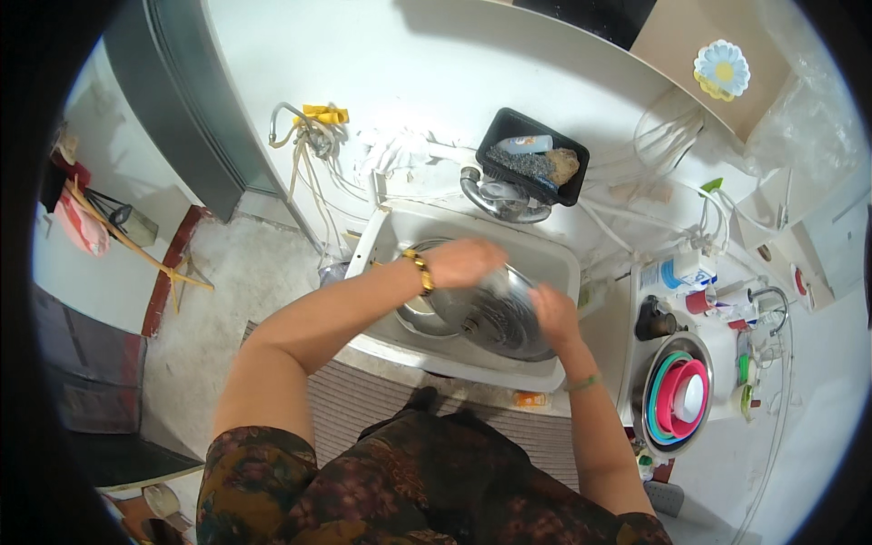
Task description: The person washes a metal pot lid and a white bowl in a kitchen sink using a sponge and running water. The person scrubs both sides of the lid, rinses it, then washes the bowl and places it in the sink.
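A round metal pot lid (501, 323) is tilted over the white sink (402, 347), its knob towards the lower left. My right hand (555, 313) grips the lid's rim on the right. My left hand (470, 262), blurred and with a patterned band at its wrist, is at the lid's upper edge; whether it holds something cannot be seen. Under the lid, a metal pot or basin (422, 320) sits in the sink, partly hidden.
Behind the sink are a metal faucet (480, 197) and a black plastic basket (501, 126) with scouring pads and a bottle. To the right, nested basins (647, 347) and a dark cup (654, 320) stand on another white sink or counter.
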A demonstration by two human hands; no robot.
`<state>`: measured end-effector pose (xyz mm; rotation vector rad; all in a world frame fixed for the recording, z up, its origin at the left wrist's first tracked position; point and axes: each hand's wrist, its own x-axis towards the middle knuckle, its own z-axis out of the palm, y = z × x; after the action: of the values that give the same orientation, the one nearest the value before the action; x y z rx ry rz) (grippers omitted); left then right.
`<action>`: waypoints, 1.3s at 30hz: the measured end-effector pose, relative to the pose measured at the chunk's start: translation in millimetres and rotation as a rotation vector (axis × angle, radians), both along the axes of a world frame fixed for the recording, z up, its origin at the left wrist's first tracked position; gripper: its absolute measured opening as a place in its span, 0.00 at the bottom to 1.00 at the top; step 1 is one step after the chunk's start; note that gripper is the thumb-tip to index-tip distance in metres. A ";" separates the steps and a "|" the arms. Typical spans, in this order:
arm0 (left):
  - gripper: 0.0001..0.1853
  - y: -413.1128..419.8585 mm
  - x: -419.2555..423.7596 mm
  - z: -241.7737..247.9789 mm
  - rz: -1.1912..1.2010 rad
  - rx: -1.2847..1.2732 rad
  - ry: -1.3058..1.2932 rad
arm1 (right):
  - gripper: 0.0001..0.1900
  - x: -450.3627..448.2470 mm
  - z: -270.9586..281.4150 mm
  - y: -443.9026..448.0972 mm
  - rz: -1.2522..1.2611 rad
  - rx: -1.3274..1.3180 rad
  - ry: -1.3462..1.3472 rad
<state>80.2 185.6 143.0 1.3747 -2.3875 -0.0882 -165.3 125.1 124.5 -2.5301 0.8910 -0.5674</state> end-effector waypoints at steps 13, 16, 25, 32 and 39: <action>0.16 -14.2 -11.5 29.8 -0.039 0.146 -0.038 | 0.14 20.9 11.6 1.0 0.040 -0.076 -0.121; 0.15 -21.0 43.9 -0.4 0.150 0.379 0.224 | 0.14 -0.5 9.3 -4.7 -0.007 -0.082 -0.134; 0.11 -16.7 17.5 11.1 -0.033 0.006 0.193 | 0.16 16.4 11.9 -2.6 -0.006 -0.112 -0.160; 0.12 4.2 39.1 -4.2 0.294 -0.056 0.457 | 0.16 -12.1 3.1 -2.5 -0.158 -0.078 -0.261; 0.15 8.9 31.1 -14.5 0.352 0.085 0.362 | 0.17 -4.0 14.5 2.5 -0.176 -0.069 -0.273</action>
<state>111.3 194.5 128.6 1.6383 -1.8418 -0.3169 -169.3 127.6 138.9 -2.3694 1.0095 -0.9872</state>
